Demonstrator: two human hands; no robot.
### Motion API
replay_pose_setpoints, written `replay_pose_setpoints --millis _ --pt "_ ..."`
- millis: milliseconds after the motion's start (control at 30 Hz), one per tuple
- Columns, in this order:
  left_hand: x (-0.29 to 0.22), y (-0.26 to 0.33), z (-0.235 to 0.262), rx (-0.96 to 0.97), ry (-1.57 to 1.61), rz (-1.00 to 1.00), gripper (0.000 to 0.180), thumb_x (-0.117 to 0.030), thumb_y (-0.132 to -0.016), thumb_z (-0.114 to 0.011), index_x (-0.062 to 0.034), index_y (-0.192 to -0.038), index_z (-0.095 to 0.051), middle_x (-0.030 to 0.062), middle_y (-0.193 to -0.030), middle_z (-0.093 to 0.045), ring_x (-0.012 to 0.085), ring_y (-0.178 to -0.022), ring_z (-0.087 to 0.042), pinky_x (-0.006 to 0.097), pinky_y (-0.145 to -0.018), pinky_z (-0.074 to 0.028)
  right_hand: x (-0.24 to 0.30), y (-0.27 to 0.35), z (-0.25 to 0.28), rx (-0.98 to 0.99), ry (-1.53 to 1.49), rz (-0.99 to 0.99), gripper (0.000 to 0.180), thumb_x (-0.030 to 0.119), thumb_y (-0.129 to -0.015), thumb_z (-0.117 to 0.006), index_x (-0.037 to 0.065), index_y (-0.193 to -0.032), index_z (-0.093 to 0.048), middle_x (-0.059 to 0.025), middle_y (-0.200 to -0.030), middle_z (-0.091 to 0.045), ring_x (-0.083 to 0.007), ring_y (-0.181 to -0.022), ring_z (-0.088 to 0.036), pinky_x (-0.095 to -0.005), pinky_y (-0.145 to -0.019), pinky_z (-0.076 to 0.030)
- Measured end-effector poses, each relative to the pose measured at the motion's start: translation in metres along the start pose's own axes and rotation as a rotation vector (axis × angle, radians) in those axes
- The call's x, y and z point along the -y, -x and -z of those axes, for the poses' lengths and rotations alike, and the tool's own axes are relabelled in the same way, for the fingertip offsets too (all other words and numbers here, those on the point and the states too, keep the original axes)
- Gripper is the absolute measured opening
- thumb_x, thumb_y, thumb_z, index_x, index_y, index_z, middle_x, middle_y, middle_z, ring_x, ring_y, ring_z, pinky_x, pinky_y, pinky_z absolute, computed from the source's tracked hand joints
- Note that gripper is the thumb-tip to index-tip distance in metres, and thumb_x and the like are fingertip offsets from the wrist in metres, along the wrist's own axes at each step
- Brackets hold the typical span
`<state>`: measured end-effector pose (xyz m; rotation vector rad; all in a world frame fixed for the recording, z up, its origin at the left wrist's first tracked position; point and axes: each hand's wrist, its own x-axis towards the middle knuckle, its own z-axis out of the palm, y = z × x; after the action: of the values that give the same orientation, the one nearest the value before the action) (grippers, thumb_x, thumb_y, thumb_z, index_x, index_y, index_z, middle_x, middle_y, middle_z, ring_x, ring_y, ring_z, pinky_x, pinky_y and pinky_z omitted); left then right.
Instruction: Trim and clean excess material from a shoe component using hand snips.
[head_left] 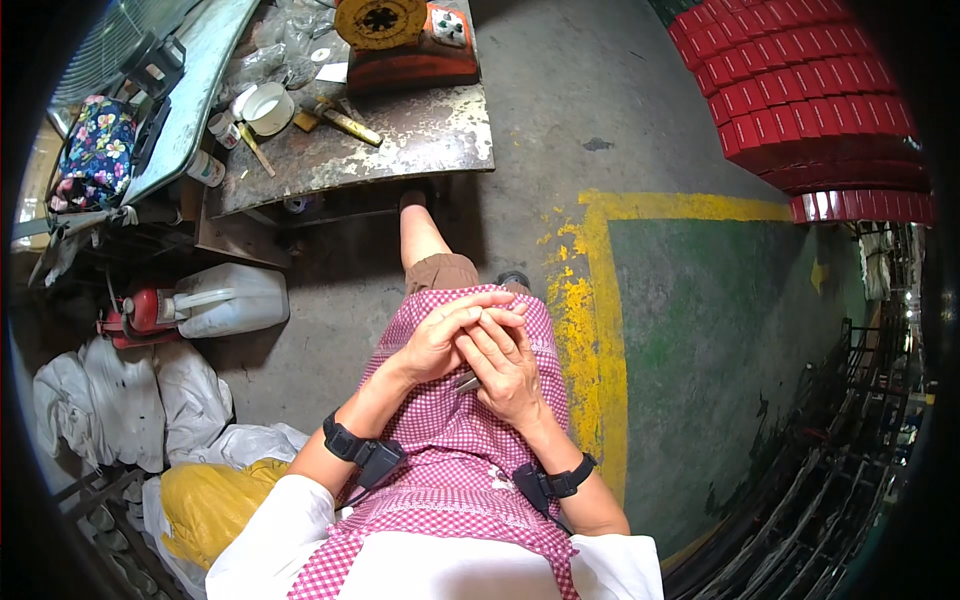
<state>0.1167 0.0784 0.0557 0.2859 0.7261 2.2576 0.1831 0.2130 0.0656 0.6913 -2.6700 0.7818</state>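
Observation:
My two hands meet in front of my pink-and-white checked apron (440, 420). My left hand (435, 335) has long, nearly straight fingers pressed together, its thumb against the right fingertips; anything between them is hidden. My right hand (508, 375) is closed, its fingers bent up against the left. A short grey metal tool (468, 383) pokes out from under the right palm; the rest of it is covered, so its exact kind does not show. Each wrist wears a black strap with a small box.
Ahead-left, a worn workbench (440, 130) carries an orange machine (412, 65), a white bowl (268, 108) and brushes (345, 122). A white jug (235, 300) and sacks (130, 400) lie left. Red boxes (790, 100) are stacked far right; dark metal racks (800, 500) stand near right.

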Motion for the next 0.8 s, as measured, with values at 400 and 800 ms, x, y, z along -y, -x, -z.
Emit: replay_pose_setpoints --millis 400,800 --pt "0.002 -0.001 -0.002 0.019 -0.014 -0.019 0.043 -0.020 -0.095 -0.030 0.0052 -0.131 -0.033 0.0214 -0.130 -0.043 0.0274 -0.122 -0.041 0.036 -0.103 -0.032 0.000 -0.001 0.005 -0.003 -0.041 -0.025 0.050 -0.002 -0.065 -0.054 0.003 -0.115 -0.058 -0.0108 -0.124 -0.052 -0.0227 -0.126 -0.039 -0.0427 -0.109 -0.022" --pt "0.003 0.003 -0.011 -0.140 0.050 -0.057 0.044 -0.018 -0.095 -0.036 0.0008 -0.134 -0.029 0.0204 -0.135 -0.036 0.0280 -0.125 -0.038 0.038 -0.104 -0.032 -0.024 0.015 0.055 -0.843 -1.604 -0.766 0.040 -0.005 -0.087 -0.041 0.007 -0.125 -0.041 -0.0164 -0.127 -0.046 -0.0240 -0.110 -0.051 -0.0425 -0.080 -0.053"
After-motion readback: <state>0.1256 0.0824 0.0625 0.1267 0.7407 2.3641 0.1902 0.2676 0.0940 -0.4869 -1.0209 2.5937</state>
